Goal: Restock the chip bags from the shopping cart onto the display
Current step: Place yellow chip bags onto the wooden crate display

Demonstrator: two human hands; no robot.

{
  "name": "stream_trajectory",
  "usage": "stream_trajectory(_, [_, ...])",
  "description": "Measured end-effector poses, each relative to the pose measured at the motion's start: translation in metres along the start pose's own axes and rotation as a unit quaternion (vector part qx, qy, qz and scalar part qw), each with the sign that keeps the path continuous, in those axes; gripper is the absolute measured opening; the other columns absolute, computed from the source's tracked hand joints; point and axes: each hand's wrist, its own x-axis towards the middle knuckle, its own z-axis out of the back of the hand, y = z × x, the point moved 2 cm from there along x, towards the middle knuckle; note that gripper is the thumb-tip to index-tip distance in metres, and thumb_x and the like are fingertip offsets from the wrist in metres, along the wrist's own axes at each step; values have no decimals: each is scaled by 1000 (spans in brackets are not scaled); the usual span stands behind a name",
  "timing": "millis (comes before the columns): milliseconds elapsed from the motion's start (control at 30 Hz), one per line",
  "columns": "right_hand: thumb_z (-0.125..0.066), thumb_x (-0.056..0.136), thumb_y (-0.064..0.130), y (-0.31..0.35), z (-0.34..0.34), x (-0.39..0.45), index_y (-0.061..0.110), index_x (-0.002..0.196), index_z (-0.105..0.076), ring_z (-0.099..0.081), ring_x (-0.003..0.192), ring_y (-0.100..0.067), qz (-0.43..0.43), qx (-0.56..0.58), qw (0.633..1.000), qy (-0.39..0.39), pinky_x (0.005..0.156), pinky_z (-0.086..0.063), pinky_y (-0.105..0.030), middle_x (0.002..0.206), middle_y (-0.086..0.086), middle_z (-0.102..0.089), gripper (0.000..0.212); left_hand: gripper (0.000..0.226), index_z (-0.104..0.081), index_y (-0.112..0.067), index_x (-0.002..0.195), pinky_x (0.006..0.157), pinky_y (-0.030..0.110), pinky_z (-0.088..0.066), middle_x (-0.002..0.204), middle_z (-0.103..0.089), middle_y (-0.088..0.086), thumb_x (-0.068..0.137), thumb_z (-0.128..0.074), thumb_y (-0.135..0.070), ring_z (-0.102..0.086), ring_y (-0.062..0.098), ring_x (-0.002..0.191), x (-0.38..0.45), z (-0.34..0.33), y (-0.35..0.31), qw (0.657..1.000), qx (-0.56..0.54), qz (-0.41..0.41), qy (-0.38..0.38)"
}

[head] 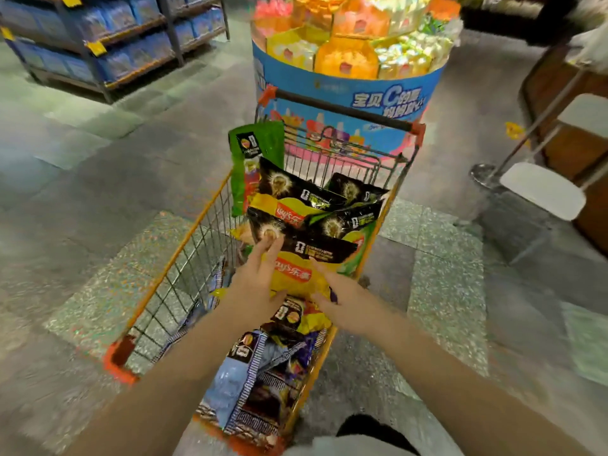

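We begin with the yellow foil chip bag with a red logo (pixel 297 274), which lies on top of the pile in the orange wire shopping cart (pixel 184 245), between our two hands. Our left hand (pixel 260 278) is on the bag's left side with the fingers stretched forward; the fingertips reach up to the black chip bag with a golden picture (pixel 296 238) that lies just above. Our right hand (pixel 345 301) is spread beside the bag's right edge, fingers nearly straight. We cannot tell for sure whether either hand already grips the bag; both look open, touching or almost touching it.

Around it the cart is full of bags: more black ones further forward, a tall green chip bag (pixel 255 153) standing at the front left corner, and blue-and-white striped packets (pixel 243 383) close to us.

Just behind the cart stands the round blue cardboard display (pixel 345 93), filled on top with orange, yellow and pale packets. Blue shelves (pixel 108 37) are far on the left.

In our judgement the task is at an early stage: the cart is heaped, and nearly all bags must yet go to a display.
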Motion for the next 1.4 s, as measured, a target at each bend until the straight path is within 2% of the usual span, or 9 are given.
stream_trajectory(67, [-43,100,37,-7,-7,8,43,150,-5,-54,110,-19,-28,-10,1000,0,87,-44,-28,148,2,-38,63,108,2,-30,150,64,36,-46,153,-21,24,76,-77,-24,-62,31,80,2,-7,10,1000,9,14,17])
stream_trajectory(167, [-42,99,41,-15,-20,24,50,147,2,-61,73,-25,-73,-15,997,7,67,-51,-37,126,-12,-56,66,104,26,-39,136,89,43,-44,158,2,19,86,-66,-33,-53,40,115,2,-16,31,994,21,78,76])
stream_trajectory(267, [-41,100,40,-23,-35,40,45,148,10,-46,54,-16,-93,-50,994,19,47,-35,-29,83,-5,-53,71,106,34,-41,128,95,42,-42,157,7,20,88,-64,-34,-51,36,120,3,-20,51,988,42,93,114])
stream_trajectory(400, [-45,99,37,-32,-45,59,45,145,20,-51,60,-17,-109,-63,992,10,48,-36,-28,92,-4,-54,80,115,45,-48,117,95,45,-46,157,8,21,88,-64,-31,-48,39,124,16,-28,77,980,77,109,148])
stream_trajectory(500, [-49,97,35,-45,-54,75,59,131,31,-60,98,-31,-116,-52,992,-5,79,-51,-38,148,-18,-32,90,116,50,-46,112,90,42,-48,157,7,20,89,-63,-29,-52,36,122,27,-38,84,973,98,126,165])
stream_trajectory(633, [-54,94,35,-52,-57,91,69,107,42,-17,144,-35,-106,-84,990,-38,111,-32,-50,158,-20,9,102,121,53,-47,107,96,43,-46,158,6,18,86,-66,-33,-47,34,127,45,-50,91,971,100,137,170])
stream_trajectory(800, [-57,94,32,-63,-55,108,67,108,42,-27,141,-34,-103,-99,988,-56,104,-41,-43,157,-19,4,106,131,56,-44,108,94,42,-49,158,-3,18,79,-72,-43,-53,32,119,61,-66,100,968,105,145,175])
stream_trajectory(1067, [-58,93,36,-56,-58,118,56,117,35,-32,138,-30,-74,-80,990,-88,106,-37,-39,156,-15,-5,99,131,47,-60,112,97,47,-45,142,-32,20,79,-75,-26,-56,34,112,64,-76,96,984,-26,136,114])
stream_trajectory(1400, [-61,89,43,19,-1,82,66,121,23,-47,126,-29,46,-34,987,-152,100,-42,-41,148,-8,-31,92,119,35,-70,115,90,42,-47,137,-49,7,82,-73,-32,-57,27,113,33,23,50,992,-50,116,5])
